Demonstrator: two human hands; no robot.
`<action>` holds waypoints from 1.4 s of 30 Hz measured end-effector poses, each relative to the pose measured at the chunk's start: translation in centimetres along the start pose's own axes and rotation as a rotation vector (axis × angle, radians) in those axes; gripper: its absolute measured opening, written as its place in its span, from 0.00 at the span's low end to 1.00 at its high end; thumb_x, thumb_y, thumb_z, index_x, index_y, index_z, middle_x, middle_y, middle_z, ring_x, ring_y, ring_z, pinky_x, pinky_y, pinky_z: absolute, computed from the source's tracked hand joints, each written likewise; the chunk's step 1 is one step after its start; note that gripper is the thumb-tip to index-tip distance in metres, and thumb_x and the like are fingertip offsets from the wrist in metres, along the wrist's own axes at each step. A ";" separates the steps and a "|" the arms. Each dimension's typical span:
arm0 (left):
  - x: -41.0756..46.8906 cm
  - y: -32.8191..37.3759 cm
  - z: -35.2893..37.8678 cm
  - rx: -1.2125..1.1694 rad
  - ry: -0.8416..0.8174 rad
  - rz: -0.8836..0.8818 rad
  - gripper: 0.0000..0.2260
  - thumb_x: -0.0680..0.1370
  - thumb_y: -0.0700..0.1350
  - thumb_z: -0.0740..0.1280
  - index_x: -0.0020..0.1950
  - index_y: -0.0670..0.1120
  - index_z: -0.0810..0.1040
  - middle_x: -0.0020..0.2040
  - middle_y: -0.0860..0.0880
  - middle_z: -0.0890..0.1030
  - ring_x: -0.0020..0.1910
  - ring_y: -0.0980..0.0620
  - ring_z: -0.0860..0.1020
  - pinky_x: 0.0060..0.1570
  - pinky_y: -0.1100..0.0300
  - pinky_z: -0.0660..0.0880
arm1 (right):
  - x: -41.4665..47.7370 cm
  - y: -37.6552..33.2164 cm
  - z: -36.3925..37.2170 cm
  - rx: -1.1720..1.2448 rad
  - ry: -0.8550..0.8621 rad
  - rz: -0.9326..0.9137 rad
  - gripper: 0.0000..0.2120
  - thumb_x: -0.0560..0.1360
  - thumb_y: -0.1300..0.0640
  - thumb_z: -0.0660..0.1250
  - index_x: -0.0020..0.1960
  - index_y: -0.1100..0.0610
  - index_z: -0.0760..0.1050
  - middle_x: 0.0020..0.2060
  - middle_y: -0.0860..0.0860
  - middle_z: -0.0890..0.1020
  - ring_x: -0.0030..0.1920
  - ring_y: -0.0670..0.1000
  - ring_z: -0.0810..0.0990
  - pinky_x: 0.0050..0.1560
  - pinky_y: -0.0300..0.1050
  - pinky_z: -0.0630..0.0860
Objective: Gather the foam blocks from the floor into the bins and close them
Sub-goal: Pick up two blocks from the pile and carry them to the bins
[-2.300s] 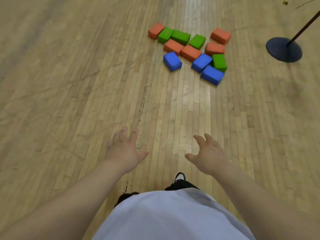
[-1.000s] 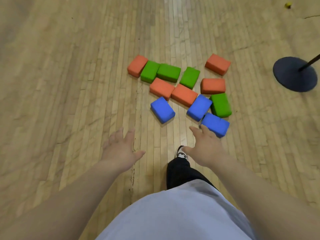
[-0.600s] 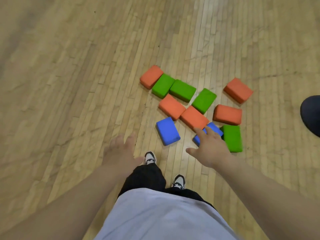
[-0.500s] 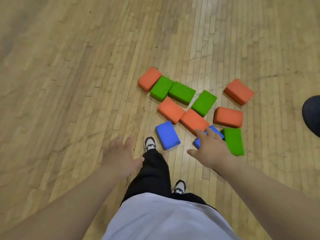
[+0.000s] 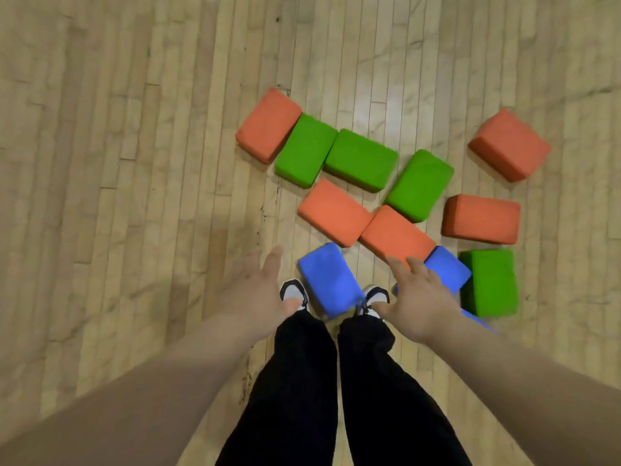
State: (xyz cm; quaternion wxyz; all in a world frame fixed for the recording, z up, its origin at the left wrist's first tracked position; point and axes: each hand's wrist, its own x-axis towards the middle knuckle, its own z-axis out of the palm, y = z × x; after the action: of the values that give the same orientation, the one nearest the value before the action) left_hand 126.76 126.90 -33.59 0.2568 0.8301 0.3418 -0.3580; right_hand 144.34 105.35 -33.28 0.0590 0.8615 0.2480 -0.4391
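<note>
Several foam blocks in orange, green and blue lie clustered on the wooden floor just ahead of my feet. A blue block (image 5: 327, 279) sits between my shoes. A second blue block (image 5: 448, 269) is partly hidden under my right hand (image 5: 418, 299), which hovers open above it with fingers spread. My left hand (image 5: 260, 292) is open too, held above bare floor left of the first blue block. An orange block (image 5: 395, 235) and a green block (image 5: 492, 280) lie close to my right hand. No bin is in view.
My two shoes (image 5: 294, 292) touch the near edge of the cluster. More orange blocks (image 5: 268, 126) and green blocks (image 5: 361, 159) lie farther ahead. Bare wooden floor (image 5: 117, 163) stretches to the left.
I have walked up to the blocks, so the cluster has come from far ahead to right at my feet. Both hands stay open, the right one now over a blue block.
</note>
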 end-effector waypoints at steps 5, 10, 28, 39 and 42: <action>16.4 -2.3 11.0 -0.100 -0.026 -0.071 0.47 0.74 0.66 0.70 0.82 0.61 0.43 0.81 0.45 0.55 0.79 0.41 0.59 0.73 0.43 0.64 | 17.7 1.6 10.2 -0.013 -0.132 -0.071 0.50 0.75 0.39 0.70 0.83 0.40 0.39 0.78 0.55 0.59 0.74 0.60 0.65 0.69 0.58 0.70; 29.0 -4.4 23.7 -0.344 -0.091 -0.196 0.51 0.73 0.61 0.75 0.84 0.57 0.42 0.82 0.42 0.56 0.80 0.42 0.59 0.72 0.50 0.64 | 30.5 3.0 21.1 -0.024 -0.228 -0.139 0.50 0.75 0.40 0.72 0.83 0.40 0.40 0.71 0.58 0.67 0.67 0.62 0.73 0.61 0.52 0.70; 28.3 -3.6 18.7 -0.697 0.124 -0.195 0.41 0.76 0.57 0.73 0.79 0.72 0.48 0.67 0.55 0.62 0.49 0.64 0.74 0.43 0.68 0.69 | 36.1 1.5 15.9 0.117 0.094 -0.296 0.45 0.73 0.47 0.76 0.83 0.48 0.55 0.72 0.57 0.69 0.72 0.60 0.69 0.71 0.52 0.66; 36.7 -3.5 19.6 -0.463 0.072 -0.206 0.40 0.79 0.58 0.69 0.83 0.62 0.46 0.78 0.40 0.62 0.72 0.40 0.70 0.66 0.52 0.69 | 45.8 0.7 13.8 -0.009 0.098 -0.034 0.64 0.57 0.37 0.83 0.81 0.46 0.48 0.71 0.60 0.69 0.69 0.65 0.73 0.69 0.60 0.72; 35.1 -5.4 21.8 -0.642 0.135 -0.276 0.41 0.78 0.58 0.71 0.83 0.62 0.48 0.81 0.45 0.61 0.74 0.44 0.68 0.69 0.54 0.65 | 43.8 0.8 13.3 0.095 0.079 -0.100 0.60 0.63 0.44 0.84 0.82 0.39 0.47 0.71 0.59 0.66 0.65 0.64 0.76 0.66 0.55 0.74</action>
State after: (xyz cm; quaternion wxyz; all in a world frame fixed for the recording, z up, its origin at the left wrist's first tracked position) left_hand 131.44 129.20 -74.88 0.4307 0.6748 0.5620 -0.2079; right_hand 156.52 116.83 -75.86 -0.0140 0.8665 0.2718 -0.4184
